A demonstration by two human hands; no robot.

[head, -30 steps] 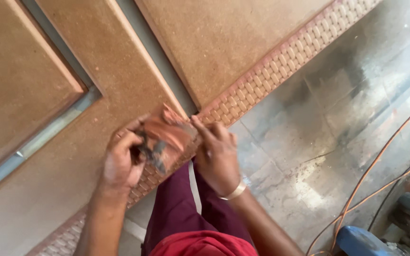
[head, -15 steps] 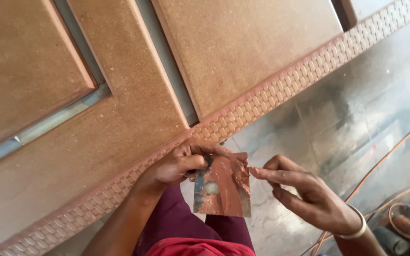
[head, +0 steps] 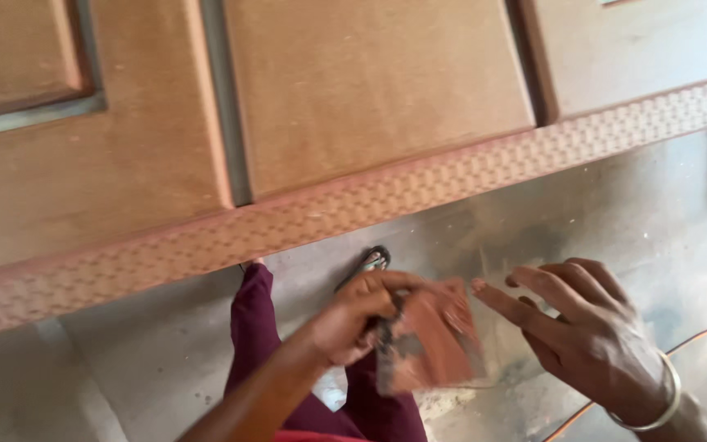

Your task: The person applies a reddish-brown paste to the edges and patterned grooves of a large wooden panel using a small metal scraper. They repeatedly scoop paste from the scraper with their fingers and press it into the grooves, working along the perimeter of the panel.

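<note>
Dusty concrete floor [head: 615, 221] lies below the panelled door [head: 353, 123]. My left hand [head: 353, 319] pinches the reddish sandpaper sheet [head: 431, 344], now lower; my right hand [head: 591, 327] has let go, fingers spread beside it.

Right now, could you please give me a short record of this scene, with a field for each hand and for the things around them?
left hand: grips a reddish-brown sheet of sandpaper by its left edge
right hand: open, fingers spread, just right of the sheet; touching or not, cannot tell
wrist: metal bangle on the right wrist
above hands: wooden door with panels and a patterned edge strip
floor: grey concrete, orange cable at right
clothing: maroon trousers
</note>
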